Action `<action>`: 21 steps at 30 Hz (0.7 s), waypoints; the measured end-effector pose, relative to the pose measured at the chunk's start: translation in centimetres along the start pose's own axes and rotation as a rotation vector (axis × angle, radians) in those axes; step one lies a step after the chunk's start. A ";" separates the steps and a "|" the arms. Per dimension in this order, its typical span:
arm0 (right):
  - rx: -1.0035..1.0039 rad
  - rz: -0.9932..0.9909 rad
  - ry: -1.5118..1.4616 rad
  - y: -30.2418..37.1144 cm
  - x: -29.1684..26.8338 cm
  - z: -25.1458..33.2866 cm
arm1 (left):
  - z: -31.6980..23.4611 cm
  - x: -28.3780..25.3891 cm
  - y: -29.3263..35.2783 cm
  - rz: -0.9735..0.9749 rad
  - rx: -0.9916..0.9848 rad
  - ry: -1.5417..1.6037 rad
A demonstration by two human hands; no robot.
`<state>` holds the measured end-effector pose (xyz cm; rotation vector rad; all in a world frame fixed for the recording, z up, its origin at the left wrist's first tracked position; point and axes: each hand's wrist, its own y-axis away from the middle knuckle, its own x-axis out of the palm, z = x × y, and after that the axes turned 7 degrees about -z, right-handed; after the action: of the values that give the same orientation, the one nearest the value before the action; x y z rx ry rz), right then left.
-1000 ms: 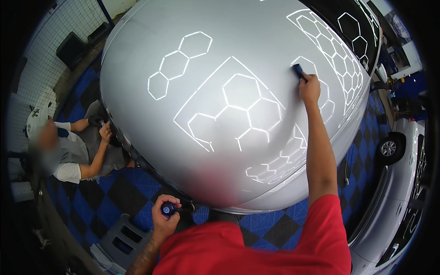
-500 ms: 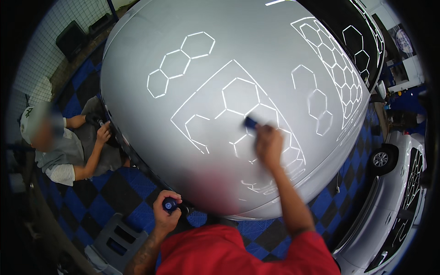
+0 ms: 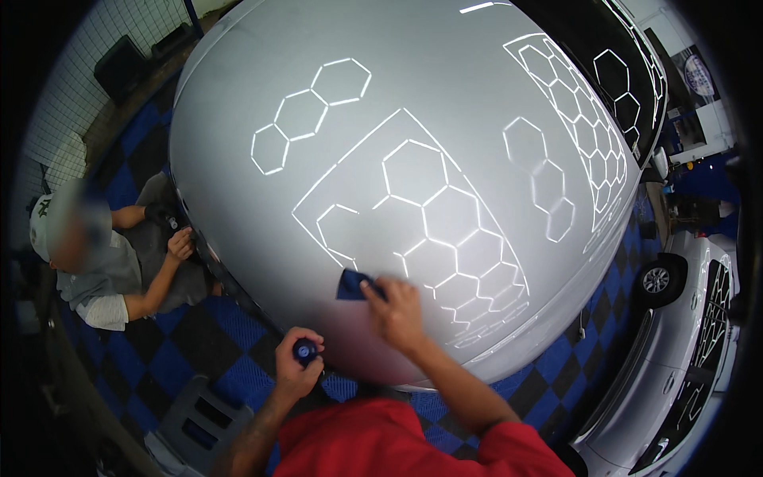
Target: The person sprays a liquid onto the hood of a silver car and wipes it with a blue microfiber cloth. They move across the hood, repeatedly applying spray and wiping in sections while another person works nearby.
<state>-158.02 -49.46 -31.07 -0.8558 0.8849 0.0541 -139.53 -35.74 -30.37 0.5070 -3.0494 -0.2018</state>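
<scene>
My right hand [image 3: 401,318] grips a dark blue applicator pad [image 3: 350,286], its flat end against the silver car hood [image 3: 278,71]. The pad sits on the near part of the hood, left of the hand. Close to the hood's near left edge, my left hand [image 3: 292,372] is wrapped round a small dark blue bottle [image 3: 305,350] whose round cap faces up. White hexagon light reflections lie over the hood, and a soft red reflection shows near my body.
At the left, another person [image 3: 103,262] crouches by the car's front edge, hands close to it. A grey plastic step stool [image 3: 199,425] stands at lower left. Another silver car [image 3: 668,358] is parked at the right on the blue and black tiled floor [image 3: 207,330].
My right hand has swept the applicator pad left and nearer to me across the hood. My left hand with the bottle has shifted slightly right.
</scene>
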 end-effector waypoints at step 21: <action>0.080 0.151 0.251 -11.3 1.8 -11.8 | 0.2 1.9 -4.6 0.078 0.179 -0.133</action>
<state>-160.38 -65.61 -29.09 -0.7298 1.1791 0.0429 -139.89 -40.69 -31.13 0.3976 -3.2279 0.0436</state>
